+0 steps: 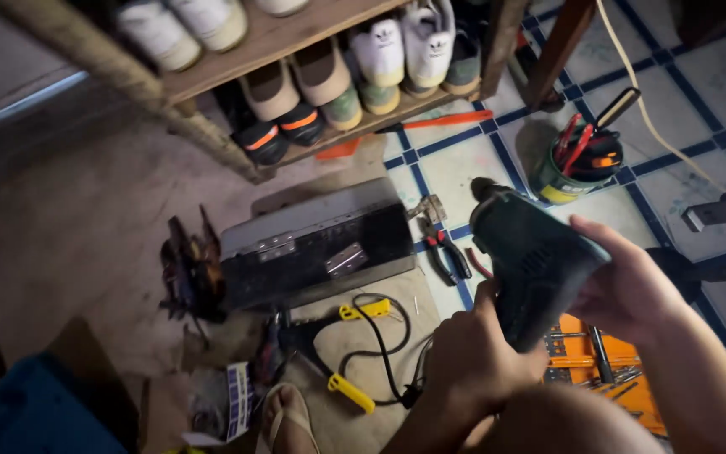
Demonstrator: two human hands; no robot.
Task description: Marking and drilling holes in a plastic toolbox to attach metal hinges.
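Note:
I hold a dark green power drill [531, 261] in both hands, its chuck pointing up and left. My left hand [476, 353] grips the handle from below. My right hand [623, 286] wraps the rear of the drill's body. Left of the drill, a black metal box [313, 248] with silver hinges lies on the floor. Red-handled pliers [447, 248] rest between the box and the drill. The drill's black cord [380, 345] loops over a piece of cardboard below the box.
A wooden shoe rack [296, 42] with several shoes stands at the top. A tin of tools [577, 164] sits on the tiled floor at the right. An orange bit case [607, 361] lies under my right arm. Yellow-handled clamp [350, 391] and my sandalled foot [287, 420] are near the bottom.

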